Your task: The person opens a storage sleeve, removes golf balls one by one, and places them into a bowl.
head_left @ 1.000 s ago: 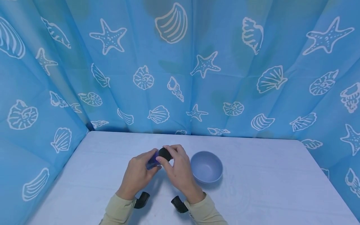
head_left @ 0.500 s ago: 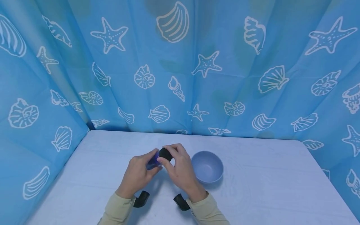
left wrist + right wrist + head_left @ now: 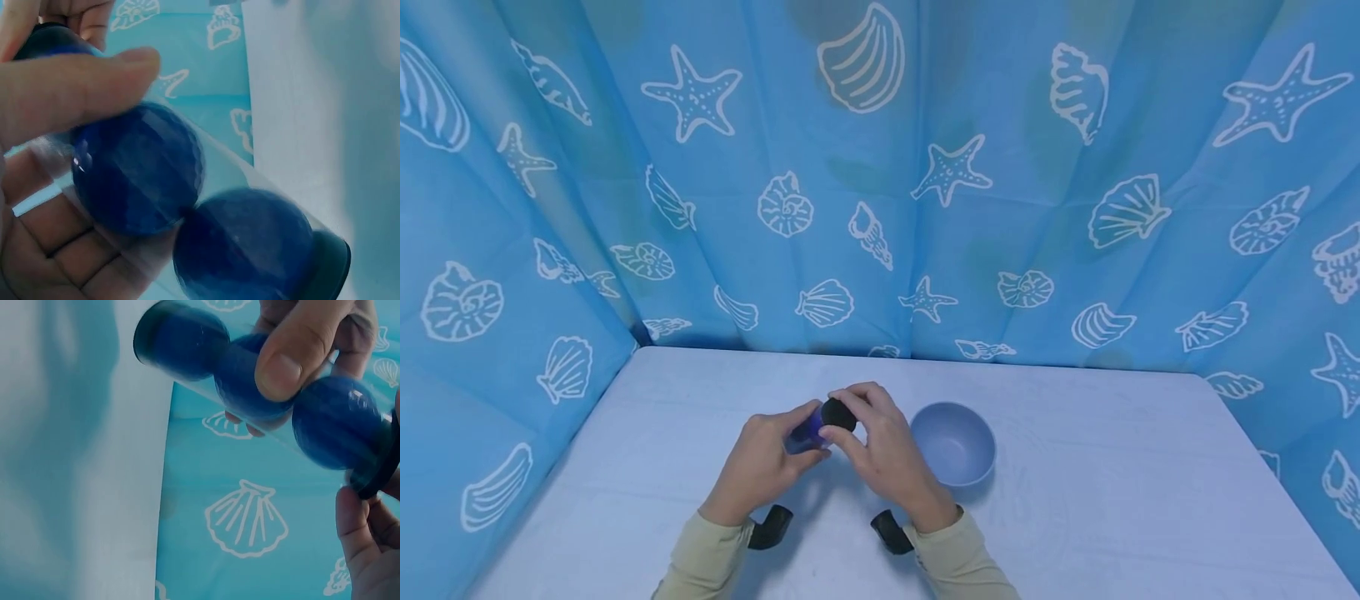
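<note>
A clear plastic tube (image 3: 802, 433) with dark blue balls inside is held above the table. My left hand (image 3: 805, 435) grips the tube's body; in the left wrist view the thumb (image 3: 75, 87) presses across a blue ball (image 3: 137, 169). My right hand (image 3: 842, 415) pinches the black cap (image 3: 837, 414) at the tube's far end. The right wrist view shows three blue balls in a row in the tube (image 3: 250, 369) and the black cap (image 3: 384, 469) between my right fingertips. Whether the cap is tight or loose cannot be told.
A light blue bowl (image 3: 952, 443) with nothing in it stands just right of my right hand on the white table (image 3: 1112, 500). Blue curtains with shells and starfish (image 3: 880, 183) close in the back and both sides. Black wrist cameras (image 3: 771, 527) hang under my sleeves.
Both hands keep their hold on tube and cap almost in place. The left forearm has drifted slightly left and toward the near edge.
</note>
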A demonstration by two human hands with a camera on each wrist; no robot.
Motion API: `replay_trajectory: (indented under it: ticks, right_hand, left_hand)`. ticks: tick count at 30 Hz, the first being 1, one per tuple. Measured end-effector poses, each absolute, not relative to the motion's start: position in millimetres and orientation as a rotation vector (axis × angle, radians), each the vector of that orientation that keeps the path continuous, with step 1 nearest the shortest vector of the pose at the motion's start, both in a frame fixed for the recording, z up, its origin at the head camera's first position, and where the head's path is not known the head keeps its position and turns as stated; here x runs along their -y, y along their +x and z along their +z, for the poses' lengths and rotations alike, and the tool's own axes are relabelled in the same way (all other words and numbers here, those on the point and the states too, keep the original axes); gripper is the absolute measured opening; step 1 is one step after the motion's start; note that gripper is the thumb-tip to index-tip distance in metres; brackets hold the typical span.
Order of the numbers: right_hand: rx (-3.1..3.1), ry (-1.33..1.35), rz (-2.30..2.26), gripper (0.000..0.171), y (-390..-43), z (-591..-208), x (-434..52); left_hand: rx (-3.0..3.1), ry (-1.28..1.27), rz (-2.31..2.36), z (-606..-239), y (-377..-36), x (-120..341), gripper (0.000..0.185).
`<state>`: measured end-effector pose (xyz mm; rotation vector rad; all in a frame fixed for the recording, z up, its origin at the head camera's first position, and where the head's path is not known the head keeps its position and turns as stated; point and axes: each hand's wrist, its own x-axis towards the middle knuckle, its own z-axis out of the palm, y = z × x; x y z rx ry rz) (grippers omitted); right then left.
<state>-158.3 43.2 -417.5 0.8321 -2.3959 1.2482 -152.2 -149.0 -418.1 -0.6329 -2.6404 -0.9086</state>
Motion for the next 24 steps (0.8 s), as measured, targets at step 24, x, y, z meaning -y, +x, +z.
replay_trajectory:
  ticks: [24]
  right_hand:
    - [2.428, 1.071, 1.218, 0.046, -159, -402, -61]
  left_hand:
    - [2.695, -0.692, -1.000, -414, -153, 154, 0.063]
